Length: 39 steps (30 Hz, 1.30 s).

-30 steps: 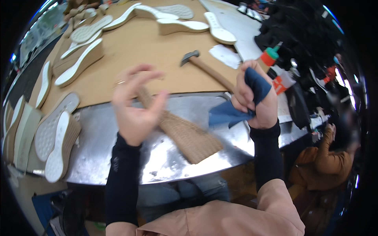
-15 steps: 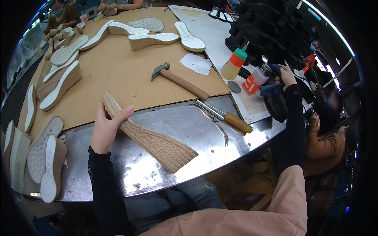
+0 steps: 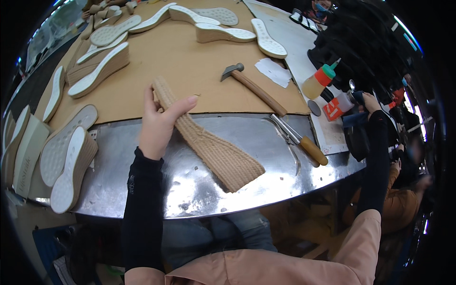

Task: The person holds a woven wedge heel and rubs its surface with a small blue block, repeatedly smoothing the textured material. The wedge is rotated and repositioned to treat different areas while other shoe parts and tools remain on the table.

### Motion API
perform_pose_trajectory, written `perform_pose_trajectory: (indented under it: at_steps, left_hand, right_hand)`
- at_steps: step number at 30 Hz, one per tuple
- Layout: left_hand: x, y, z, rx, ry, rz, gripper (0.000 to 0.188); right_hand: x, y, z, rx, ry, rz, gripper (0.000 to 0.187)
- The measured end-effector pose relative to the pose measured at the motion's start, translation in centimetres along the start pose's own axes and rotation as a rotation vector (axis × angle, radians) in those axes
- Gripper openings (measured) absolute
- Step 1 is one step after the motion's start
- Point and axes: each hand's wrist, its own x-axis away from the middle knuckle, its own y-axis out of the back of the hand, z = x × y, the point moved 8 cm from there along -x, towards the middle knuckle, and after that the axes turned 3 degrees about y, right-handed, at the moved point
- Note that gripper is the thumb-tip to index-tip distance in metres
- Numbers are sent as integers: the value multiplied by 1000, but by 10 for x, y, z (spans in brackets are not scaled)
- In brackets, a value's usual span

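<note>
My left hand [image 3: 159, 121] grips the narrow end of a rope-wrapped wedge sole [image 3: 221, 152], thumb on one side and fingers on the other. The sole slants over the bare metal table edge [image 3: 128, 190], its thick end pointing down and right. At the far right, my right hand [image 3: 372, 102] has its fingers closed on a dark blue piece [image 3: 356, 98], beside a clear bottle with a red label [image 3: 335, 109]. What kind of piece it is I cannot make out. Another dark blue flap [image 3: 355, 118] shows just below that hand.
A hammer [image 3: 259, 90] lies on the cardboard [image 3: 175, 57]. Near it are pincers [image 3: 292, 147], a wooden-handled tool [image 3: 311, 148] and a squeeze bottle [image 3: 319, 81]. Several wedge soles [image 3: 99, 71] line the left and back. Dark items [image 3: 361, 47] are heaped at back right; a person [image 3: 403, 199] sits at right.
The whole view has shifted, so the table's things appear farther right. The sole has turned slightly in my left hand, showing less of its white face. My right hand keeps its hold on the dark blue piece.
</note>
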Motion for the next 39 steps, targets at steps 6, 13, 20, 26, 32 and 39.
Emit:
perform_pose_trajectory:
  at_steps: [6, 13, 20, 26, 32, 39]
  left_hand:
    - [-2, -1, 3, 16, 0, 2, 65]
    - [-1, -2, 3, 72, 7, -11, 66]
    - [6, -3, -9, 113, -44, -40, 68]
    - [7, -4, -16, 113, -69, -57, 69]
    - [10, -5, -20, 102, -68, -24, 67]
    - [8, -6, -20, 110, -68, -36, 67]
  right_hand:
    - [-14, 9, -9, 52, 15, -17, 33]
    - [136, -52, 113, 60, 670, -241, 31]
    - [313, -270, 148, 105, 1067, 620, 15]
    - [332, -308, 170, -56, 1236, 544, 13]
    - [328, -314, 167, -47, 1171, 671, 13]
    - [325, -314, 165, -62, 1172, 624, 13]
